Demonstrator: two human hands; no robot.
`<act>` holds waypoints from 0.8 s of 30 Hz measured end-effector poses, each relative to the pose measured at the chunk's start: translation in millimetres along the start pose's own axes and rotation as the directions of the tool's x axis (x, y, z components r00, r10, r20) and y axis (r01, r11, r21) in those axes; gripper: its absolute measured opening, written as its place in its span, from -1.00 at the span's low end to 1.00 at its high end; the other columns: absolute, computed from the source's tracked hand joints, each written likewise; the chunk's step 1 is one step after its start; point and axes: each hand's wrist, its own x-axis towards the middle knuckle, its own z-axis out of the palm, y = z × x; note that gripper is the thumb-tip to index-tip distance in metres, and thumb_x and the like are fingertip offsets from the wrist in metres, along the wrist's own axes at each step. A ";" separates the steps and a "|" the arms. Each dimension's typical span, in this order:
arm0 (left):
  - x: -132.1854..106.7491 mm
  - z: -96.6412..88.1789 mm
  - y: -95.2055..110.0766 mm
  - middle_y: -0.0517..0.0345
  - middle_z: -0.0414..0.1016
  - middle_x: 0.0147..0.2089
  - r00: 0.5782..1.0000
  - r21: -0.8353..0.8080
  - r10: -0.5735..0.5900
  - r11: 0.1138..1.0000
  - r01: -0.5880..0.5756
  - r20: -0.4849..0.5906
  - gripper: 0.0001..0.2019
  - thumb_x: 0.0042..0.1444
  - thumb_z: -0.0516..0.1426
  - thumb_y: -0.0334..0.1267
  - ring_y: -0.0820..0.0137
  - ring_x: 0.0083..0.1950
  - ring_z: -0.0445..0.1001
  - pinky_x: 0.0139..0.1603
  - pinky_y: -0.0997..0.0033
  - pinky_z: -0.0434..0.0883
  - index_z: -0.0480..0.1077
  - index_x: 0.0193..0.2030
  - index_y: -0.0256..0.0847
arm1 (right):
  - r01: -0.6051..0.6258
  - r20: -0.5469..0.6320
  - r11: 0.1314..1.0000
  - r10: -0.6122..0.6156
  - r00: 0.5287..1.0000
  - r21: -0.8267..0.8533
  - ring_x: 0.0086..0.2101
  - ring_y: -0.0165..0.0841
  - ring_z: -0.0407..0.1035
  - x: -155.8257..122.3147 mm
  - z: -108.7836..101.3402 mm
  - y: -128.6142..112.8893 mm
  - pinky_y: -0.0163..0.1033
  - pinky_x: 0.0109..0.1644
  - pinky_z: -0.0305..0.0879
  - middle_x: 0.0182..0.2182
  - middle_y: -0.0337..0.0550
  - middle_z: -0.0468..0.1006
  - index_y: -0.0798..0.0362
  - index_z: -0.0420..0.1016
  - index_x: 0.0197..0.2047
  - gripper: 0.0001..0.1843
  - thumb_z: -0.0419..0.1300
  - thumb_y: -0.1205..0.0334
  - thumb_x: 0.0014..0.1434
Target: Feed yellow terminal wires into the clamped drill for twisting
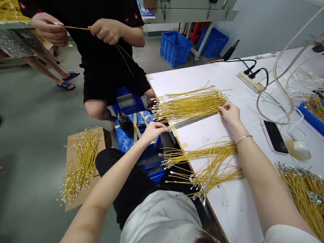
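- left hand (153, 132): fingers (162, 127) bunched and curled at the near end of a steel straightedge (193, 120); cannot tell if they pinch it
- right hand (229, 113): fingers (224, 108) close together, pressed down at the far end of the straightedge, on the ends of a bundle of yellow crimped wires (189, 104)
- that bundle: centre of frame, laid roughly parallel along the straightedge on the white bench (202, 133)
- just below, between both arms: looser tangle of yellow wires (210, 162), metal terminals hanging past the bench edge
- handling (judgement): wires look light, thin and floppy, easily snagged; take hold of a gathered bunch mid-length, not the small terminals
- right of frame: phone (274, 136), power strip (250, 81)
- lower right corner: heap of terminated yellow wires (303, 195)
- lower left, on the floor: cardboard sheet (72, 158) under more yellow wires
- upper left: co-worker's hands (106, 31) holding 1 yellow wire stretched between them
- top centre: blue plastic crate (174, 48)
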 end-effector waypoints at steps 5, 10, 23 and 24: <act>1.2 -0.1 -5.6 0.10 0.65 -0.36 0.999 -0.006 0.030 1.000 -0.031 -0.011 -0.87 -0.08 0.25 -0.23 0.28 -0.22 0.56 -0.06 0.34 0.41 0.61 -0.46 -0.22 | -0.020 0.003 1.000 0.020 1.000 -0.007 -0.38 -0.36 0.31 -2.4 -2.3 -3.7 -0.18 -0.09 0.29 -0.42 -0.19 0.45 0.08 0.40 -0.36 -0.82 0.30 0.19 0.06; 2.8 -0.9 -8.8 0.10 0.64 -0.36 0.999 0.004 0.044 0.999 -0.044 -0.027 -0.87 -0.08 0.25 -0.24 0.29 -0.23 0.56 -0.08 0.36 0.41 0.61 -0.46 -0.23 | -0.014 0.008 1.000 0.014 1.000 0.028 -0.39 -0.33 0.33 -1.0 -2.4 0.0 -0.14 -0.13 0.33 -0.46 -0.19 0.45 0.08 0.42 -0.37 -0.81 0.31 0.16 0.04; -15.0 -10.5 11.0 0.11 0.63 -0.39 1.000 0.008 0.027 1.000 -0.027 -0.015 -0.87 -0.09 0.24 -0.25 0.31 -0.27 0.53 -0.16 0.37 0.41 0.60 -0.49 -0.23 | -0.275 0.172 0.763 0.215 0.961 0.585 -0.49 -0.56 0.36 -22.3 -32.9 -39.8 -0.46 -0.35 0.40 -0.50 -0.25 0.45 0.11 0.32 -0.40 -0.78 0.26 0.55 0.10; -18.2 -12.8 12.6 0.11 0.62 -0.41 1.000 0.011 0.017 1.000 -0.017 -0.019 -0.87 -0.09 0.24 -0.24 0.31 -0.30 0.52 -0.19 0.38 0.40 0.60 -0.49 -0.23 | -0.289 0.186 0.740 0.221 0.957 0.607 -0.49 -0.57 0.36 -23.3 -36.0 -42.8 -0.49 -0.34 0.41 -0.50 -0.26 0.45 0.12 0.33 -0.40 -0.78 0.26 0.57 0.10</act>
